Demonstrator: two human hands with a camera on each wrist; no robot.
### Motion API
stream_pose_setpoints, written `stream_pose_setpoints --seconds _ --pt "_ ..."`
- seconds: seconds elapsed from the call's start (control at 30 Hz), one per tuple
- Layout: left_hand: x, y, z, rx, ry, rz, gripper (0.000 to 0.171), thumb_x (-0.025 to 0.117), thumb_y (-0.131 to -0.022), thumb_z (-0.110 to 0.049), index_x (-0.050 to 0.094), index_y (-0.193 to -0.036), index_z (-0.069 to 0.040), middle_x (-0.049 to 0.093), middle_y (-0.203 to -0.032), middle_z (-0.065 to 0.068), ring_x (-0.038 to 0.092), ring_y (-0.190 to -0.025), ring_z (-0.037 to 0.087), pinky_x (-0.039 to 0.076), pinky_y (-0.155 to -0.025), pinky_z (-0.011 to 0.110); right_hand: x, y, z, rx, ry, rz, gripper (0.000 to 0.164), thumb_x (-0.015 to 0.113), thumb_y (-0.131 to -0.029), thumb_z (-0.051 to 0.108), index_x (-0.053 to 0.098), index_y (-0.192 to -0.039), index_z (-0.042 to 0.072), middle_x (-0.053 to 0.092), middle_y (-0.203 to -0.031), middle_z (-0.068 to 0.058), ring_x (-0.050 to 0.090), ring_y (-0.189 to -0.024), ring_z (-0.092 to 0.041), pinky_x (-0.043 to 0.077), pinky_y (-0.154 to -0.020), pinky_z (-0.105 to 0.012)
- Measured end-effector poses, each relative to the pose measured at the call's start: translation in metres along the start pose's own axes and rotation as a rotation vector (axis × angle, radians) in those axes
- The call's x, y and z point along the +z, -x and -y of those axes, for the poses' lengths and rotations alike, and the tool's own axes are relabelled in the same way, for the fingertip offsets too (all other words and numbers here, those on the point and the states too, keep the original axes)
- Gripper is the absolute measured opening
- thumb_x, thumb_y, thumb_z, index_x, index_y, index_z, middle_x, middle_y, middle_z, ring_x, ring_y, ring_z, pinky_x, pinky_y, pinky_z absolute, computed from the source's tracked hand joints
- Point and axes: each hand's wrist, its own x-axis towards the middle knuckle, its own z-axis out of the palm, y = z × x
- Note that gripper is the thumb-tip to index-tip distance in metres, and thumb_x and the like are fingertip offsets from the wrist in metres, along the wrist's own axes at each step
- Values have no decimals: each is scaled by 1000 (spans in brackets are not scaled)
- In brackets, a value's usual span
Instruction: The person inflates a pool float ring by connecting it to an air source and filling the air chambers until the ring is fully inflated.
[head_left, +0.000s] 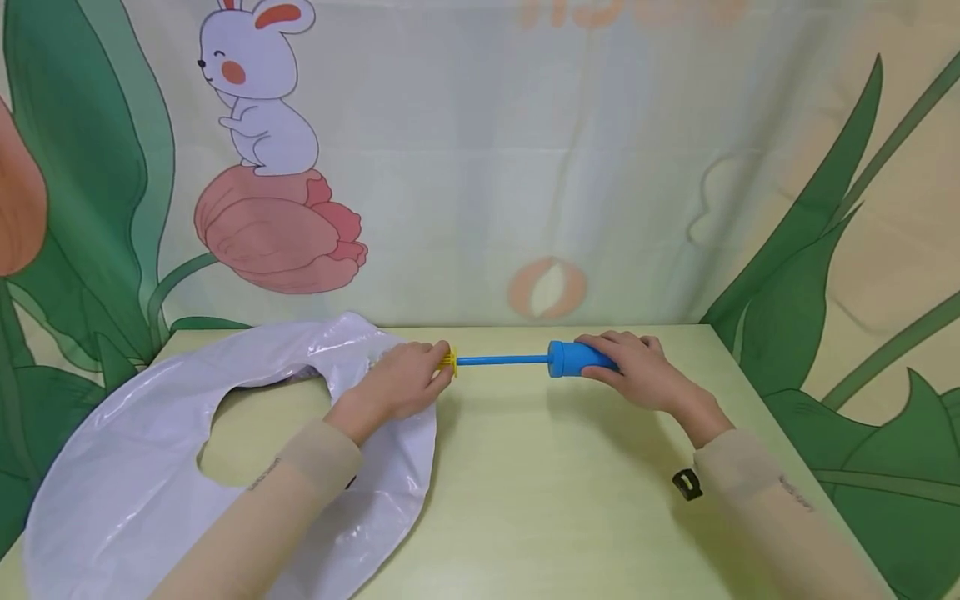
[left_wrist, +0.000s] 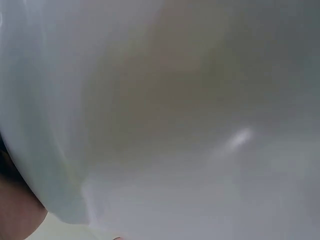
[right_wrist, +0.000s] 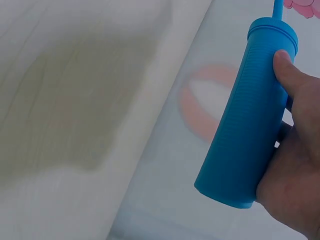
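A blue hand pump lies level above the table, its thin rod drawn out to the left. My right hand grips the pump's barrel; in the right wrist view the thumb lies along the blue barrel. At the rod's other end my left hand holds the yellow end piece, beside the upper right edge of a pale swim ring. The ring looks partly filled, with wrinkles. Its shiny sheet fills most of the left wrist view, so the left fingers' exact hold is hidden there.
The ring covers the left side of the pale yellow-green table. Near the right forearm lies a small black buckle-like piece. Behind the table hangs a printed curtain with a rabbit and tulips.
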Motion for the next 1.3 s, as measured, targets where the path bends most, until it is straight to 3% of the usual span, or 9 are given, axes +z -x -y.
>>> stream_pose_setpoints --seconds 0.13,0.37,0.67,0.77,0.9,1.07,1.3 --pt "6 -4 0 25 -40 -15 14 45 -101 -21 52 -100 -10 51 -74 -1 53 -66 24 46 -66 40 6 -4 8 -12 30 -24 57 65 -101 38 51 -151 14 56 -143 -17 48 -132 -40 26 -100 -64" --pt "9 -6 -16 33 -69 0 14 45 -103 -20 50 -97 -8 50 -75 1 54 -70 27 47 -67 43 18 -16 37 -52 100 -35 59 63 -101 43 50 -152 17 57 -142 -14 51 -129 -40 28 -100 -66" --pt "14 -11 -32 -14 -62 79 19 44 -106 -24 52 -108 -7 50 -79 2 53 -75 25 46 -75 42 33 -32 74 -62 118 -4 58 57 -103 46 48 -153 19 58 -141 -11 53 -126 -37 32 -100 -65" --pt "14 -11 -31 -14 -38 77 20 45 -106 -25 53 -109 -7 51 -79 2 54 -75 25 46 -74 41 31 -32 79 -69 108 7 57 57 -103 45 48 -153 18 58 -141 -11 53 -125 -37 33 -99 -64" --pt "11 -9 -25 -17 3 47 16 49 -105 -25 54 -106 -9 52 -76 0 54 -71 22 46 -70 38 22 -26 70 -73 88 4 56 60 -103 44 49 -152 19 59 -138 -11 55 -125 -34 32 -99 -63" --pt "5 -7 -14 8 37 19 14 51 -103 -24 56 -104 -11 54 -76 -3 53 -69 19 46 -68 37 6 -15 44 -66 68 0 56 63 -101 42 51 -151 18 59 -139 -12 53 -127 -34 30 -100 -62" --pt "-5 -4 -1 13 69 40 14 49 -103 -24 56 -104 -11 55 -77 -2 54 -71 20 47 -71 39 -7 -1 6 -12 21 21 57 64 -101 39 49 -152 17 54 -144 -16 48 -131 -39 26 -103 -62"
